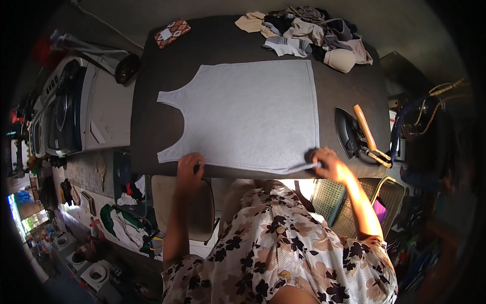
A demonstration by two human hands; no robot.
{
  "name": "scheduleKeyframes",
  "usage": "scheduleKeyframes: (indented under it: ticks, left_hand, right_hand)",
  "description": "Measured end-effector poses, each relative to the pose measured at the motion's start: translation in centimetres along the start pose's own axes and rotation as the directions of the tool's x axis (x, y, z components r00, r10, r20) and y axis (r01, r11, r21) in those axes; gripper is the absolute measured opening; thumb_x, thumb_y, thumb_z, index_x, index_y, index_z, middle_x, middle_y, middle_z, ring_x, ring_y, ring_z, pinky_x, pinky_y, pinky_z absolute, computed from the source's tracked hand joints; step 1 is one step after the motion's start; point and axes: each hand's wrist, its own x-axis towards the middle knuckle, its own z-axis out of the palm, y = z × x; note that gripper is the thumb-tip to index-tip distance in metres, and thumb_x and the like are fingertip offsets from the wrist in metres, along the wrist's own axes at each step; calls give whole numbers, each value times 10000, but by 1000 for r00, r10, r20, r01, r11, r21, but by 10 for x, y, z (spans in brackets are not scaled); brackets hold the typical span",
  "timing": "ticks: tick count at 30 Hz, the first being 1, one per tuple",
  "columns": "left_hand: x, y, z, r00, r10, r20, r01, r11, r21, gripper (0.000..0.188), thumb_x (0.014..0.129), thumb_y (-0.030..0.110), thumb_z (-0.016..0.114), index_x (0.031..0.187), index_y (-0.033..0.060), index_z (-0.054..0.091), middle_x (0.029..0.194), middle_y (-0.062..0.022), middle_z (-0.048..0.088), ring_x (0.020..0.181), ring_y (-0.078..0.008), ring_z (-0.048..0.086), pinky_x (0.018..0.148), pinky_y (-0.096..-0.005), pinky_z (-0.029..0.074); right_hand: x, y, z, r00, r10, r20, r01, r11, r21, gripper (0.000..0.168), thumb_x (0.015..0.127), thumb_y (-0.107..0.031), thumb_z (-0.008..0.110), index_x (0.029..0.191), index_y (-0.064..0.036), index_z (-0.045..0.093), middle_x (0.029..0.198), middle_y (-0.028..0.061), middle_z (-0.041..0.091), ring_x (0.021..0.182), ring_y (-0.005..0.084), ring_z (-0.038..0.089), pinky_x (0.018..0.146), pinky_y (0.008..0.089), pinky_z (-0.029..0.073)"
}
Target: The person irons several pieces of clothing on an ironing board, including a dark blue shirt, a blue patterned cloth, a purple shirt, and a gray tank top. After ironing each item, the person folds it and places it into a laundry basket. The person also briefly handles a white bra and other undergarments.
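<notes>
A light grey tank top point(250, 114) lies spread flat on the dark-covered table point(349, 87), its neck to the left and its hem to the right. My left hand point(190, 169) pinches the near side edge of the tank top, close to the armhole and strap. With my right hand point(327, 163) I grip the near hem corner, which is lifted slightly off the table. A black clothes iron point(347, 133) with a light wooden handle rests at the right of the table, beyond my right hand.
A pile of clothes with socks and a bra point(307, 34) covers the far right. A patterned booklet or pouch point(172, 33) lies at the far left corner. A washing machine point(102, 102) stands left of the table. Chairs point(197, 209) and a plastic basket point(330, 197) sit below the near edge.
</notes>
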Motion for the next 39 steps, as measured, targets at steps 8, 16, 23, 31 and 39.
scheduleKeyframes:
  ticks: [8,16,23,31,39]
  left_hand:
    - [109,-7,31,948,-298,-115,280,948,-153,214,945,157,610,1084,-6,597,936,-186,650,881,-339,636,759,-390,509]
    - [107,-31,58,958,-105,-268,162,967,199,260,950,167,598,1156,8,593,1054,-156,632,1000,-336,603,876,-411,462]
    - [42,-45,-8,963,-66,-260,151,935,320,466,802,199,737,1205,57,554,1141,-134,579,1142,-350,513,989,-467,365]
    - [8,-120,-82,929,-166,-329,261,927,268,309,821,20,607,1125,73,589,1074,-158,601,1070,-364,556,956,-447,398]
    - [48,-40,-5,957,15,-288,69,958,277,270,857,111,641,1124,88,612,1167,-86,581,1105,-286,546,954,-448,393]
  right_hand:
    - [106,67,10,709,579,-403,-268,750,605,221,938,-209,617,1089,-57,561,764,29,561,726,117,498,653,284,417]
    - [122,29,30,670,28,-742,-400,855,-329,292,888,-166,648,1152,-79,560,1286,140,544,1072,306,540,900,423,420]
    - [72,18,-55,460,120,-880,-692,670,-270,506,876,-365,677,1276,-86,545,1364,168,500,1202,360,500,978,502,377]
    - [11,114,-93,628,456,-631,-668,732,-137,531,903,-435,663,1285,-97,515,905,199,653,661,363,637,563,417,479]
    - [84,-43,-76,896,256,-362,-314,943,-113,559,851,-493,710,1157,-39,598,977,184,661,746,331,670,665,411,517]
